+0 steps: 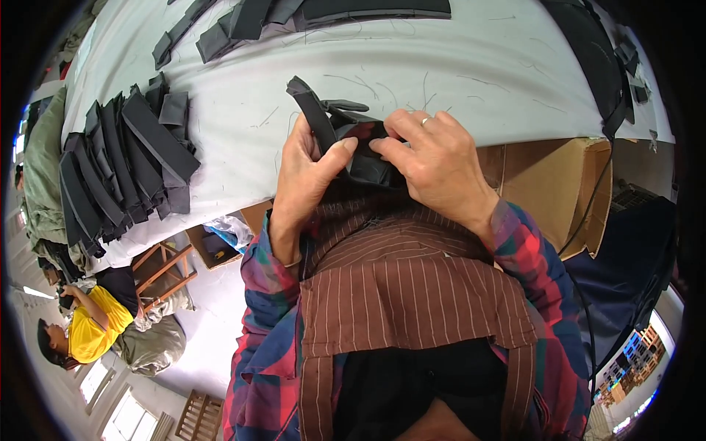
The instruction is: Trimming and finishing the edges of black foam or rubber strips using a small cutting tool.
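Both hands, left hand [309, 165] and right hand [434, 158], pinched on a dark, seemingly matte folded fabric piece [346, 140].

— What is that dark piece [346, 132] made of?
— Matt black fabric, stiff-looking, folded thick at the edges. The stack of strips [121, 165] looks like the same dull cloth.
— And the table [456, 66]?
— A smooth, pale covering, flat in finish, strewn with loose threads.
— The box [566, 184] below?
— Plain brown cardboard, rough and unglossed.
— The clothing?
— A brown pinstriped woven apron [412, 294] over soft plaid cloth sleeves [529, 257]. The ring [426, 121] is shiny metal. The stool [165, 268] is bare wood.
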The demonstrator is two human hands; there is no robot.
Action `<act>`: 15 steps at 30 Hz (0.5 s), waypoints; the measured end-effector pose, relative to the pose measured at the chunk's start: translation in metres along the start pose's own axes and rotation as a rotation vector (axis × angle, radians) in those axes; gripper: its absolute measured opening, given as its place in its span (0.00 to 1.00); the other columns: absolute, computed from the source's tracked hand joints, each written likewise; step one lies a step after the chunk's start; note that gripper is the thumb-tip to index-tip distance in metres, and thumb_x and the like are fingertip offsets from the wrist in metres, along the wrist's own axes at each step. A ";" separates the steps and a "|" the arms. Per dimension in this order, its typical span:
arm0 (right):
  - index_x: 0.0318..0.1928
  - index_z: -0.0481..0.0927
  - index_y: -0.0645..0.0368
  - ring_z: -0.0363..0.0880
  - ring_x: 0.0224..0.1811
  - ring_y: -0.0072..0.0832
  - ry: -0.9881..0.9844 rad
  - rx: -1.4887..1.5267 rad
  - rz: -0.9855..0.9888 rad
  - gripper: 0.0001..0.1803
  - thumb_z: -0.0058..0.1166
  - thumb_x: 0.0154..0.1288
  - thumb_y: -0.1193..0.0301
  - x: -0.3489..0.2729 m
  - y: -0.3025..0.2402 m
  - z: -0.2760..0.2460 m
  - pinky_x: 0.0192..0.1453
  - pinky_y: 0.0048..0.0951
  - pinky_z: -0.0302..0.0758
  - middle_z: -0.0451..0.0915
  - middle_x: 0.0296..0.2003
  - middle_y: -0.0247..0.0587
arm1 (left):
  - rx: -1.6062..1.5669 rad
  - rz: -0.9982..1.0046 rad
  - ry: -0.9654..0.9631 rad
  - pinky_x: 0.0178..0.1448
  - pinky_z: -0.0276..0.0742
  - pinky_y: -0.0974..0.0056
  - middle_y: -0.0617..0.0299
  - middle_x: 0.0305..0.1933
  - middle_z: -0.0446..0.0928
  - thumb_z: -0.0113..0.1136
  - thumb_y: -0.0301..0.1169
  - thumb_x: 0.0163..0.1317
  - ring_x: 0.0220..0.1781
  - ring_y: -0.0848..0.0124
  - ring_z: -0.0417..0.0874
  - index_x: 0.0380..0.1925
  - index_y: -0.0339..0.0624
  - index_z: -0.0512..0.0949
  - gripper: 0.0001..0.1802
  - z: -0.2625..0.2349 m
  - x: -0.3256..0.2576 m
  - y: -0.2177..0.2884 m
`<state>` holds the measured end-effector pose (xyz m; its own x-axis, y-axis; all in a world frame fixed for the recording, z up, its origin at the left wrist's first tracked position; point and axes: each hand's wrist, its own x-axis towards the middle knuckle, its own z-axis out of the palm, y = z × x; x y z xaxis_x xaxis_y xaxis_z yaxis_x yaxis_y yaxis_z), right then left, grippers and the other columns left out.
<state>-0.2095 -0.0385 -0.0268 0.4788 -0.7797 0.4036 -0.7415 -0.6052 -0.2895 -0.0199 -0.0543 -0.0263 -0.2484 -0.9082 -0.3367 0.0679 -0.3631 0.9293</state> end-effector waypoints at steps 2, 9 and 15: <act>0.21 0.73 0.56 0.71 0.27 0.26 0.012 0.004 -0.010 0.03 0.53 0.48 0.73 0.001 0.001 0.002 0.29 0.29 0.66 0.68 0.27 0.34 | 0.008 -0.005 -0.005 0.44 0.71 0.73 0.62 0.40 0.76 0.61 0.27 0.57 0.40 0.79 0.74 0.47 0.34 0.69 0.19 0.000 0.001 0.001; 0.32 0.81 0.56 0.72 0.30 0.27 -0.066 0.037 0.029 0.07 0.53 0.50 0.75 0.002 -0.003 -0.001 0.31 0.29 0.64 0.70 0.30 0.33 | 0.019 -0.010 0.001 0.40 0.70 0.74 0.63 0.39 0.76 0.61 0.27 0.56 0.37 0.80 0.73 0.46 0.34 0.69 0.19 -0.001 0.001 0.002; 0.31 0.81 0.57 0.73 0.29 0.27 -0.024 0.030 0.080 0.06 0.55 0.50 0.75 0.001 -0.011 0.004 0.29 0.29 0.64 0.70 0.30 0.33 | 0.003 0.003 0.001 0.41 0.71 0.74 0.62 0.40 0.76 0.61 0.27 0.56 0.38 0.80 0.74 0.47 0.34 0.69 0.19 0.000 -0.001 0.000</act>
<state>-0.1990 -0.0330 -0.0266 0.4300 -0.8290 0.3574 -0.7635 -0.5453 -0.3461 -0.0194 -0.0530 -0.0261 -0.2473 -0.9096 -0.3339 0.0659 -0.3596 0.9308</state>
